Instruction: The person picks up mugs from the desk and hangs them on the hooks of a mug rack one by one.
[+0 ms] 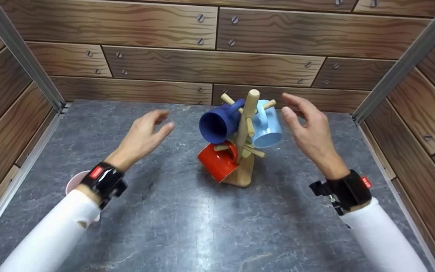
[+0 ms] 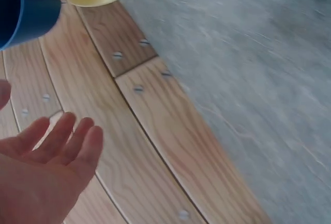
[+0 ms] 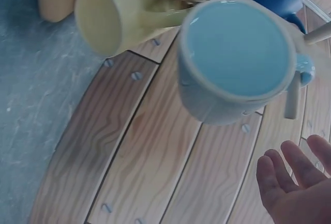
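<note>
A wooden mug tree [image 1: 252, 104] stands on the grey surface with mugs hung on its pegs. A dark blue mug [image 1: 214, 126] hangs upper left, a light blue mug [image 1: 268, 132] upper right, and a red mug [image 1: 217, 163] tilts lower down in front. In the right wrist view a pale yellow mug [image 3: 98, 19] hangs behind; from the head it is mostly hidden. My left hand [image 1: 142, 133], empty with fingers loosely bent, hovers left of the dark blue mug. Just right of the light blue mug, my right hand [image 1: 310, 130] is held apart from it, fingers relaxed, holding nothing.
A pink mug or cup [image 1: 74, 182] is on the surface at the left, largely covered by my left wrist and forearm. Wood-patterned panels [image 1: 157, 64] wall the back and both sides, with metal rails [image 1: 25, 56] at the corners.
</note>
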A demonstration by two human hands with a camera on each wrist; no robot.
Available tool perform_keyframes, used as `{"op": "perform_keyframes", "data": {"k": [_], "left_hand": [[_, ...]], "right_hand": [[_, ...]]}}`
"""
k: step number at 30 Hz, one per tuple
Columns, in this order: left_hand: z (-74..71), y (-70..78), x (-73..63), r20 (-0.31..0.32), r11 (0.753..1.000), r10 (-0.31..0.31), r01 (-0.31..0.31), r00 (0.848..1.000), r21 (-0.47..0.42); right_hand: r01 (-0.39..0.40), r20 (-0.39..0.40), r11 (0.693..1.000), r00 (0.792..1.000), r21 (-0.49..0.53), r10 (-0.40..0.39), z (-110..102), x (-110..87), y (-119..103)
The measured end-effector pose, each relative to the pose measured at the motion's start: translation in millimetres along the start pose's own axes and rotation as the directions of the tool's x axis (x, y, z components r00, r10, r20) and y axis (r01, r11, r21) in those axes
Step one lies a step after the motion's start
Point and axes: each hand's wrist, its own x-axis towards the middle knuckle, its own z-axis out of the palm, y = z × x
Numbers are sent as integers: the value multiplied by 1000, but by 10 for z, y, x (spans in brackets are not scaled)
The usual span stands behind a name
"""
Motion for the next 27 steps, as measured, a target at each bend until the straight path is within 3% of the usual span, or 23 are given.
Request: {"op": "perform_keyframes", "data": {"k": [10, 19, 27], "left_hand": [[-238, -432, -356, 152, 986, -154, 140, 976, 95], [-545, -671, -696, 275, 946, -209, 123, 939, 300], [-621, -810, -944, 344, 906, -280, 128, 896, 403]], "right_hand": [[-82, 56, 994, 995, -75, 87, -61, -160, 219], [-111, 65, 988, 991, -104, 118, -97, -195, 265], [-129, 72, 988, 988, -83, 136, -51, -182, 283]]}}
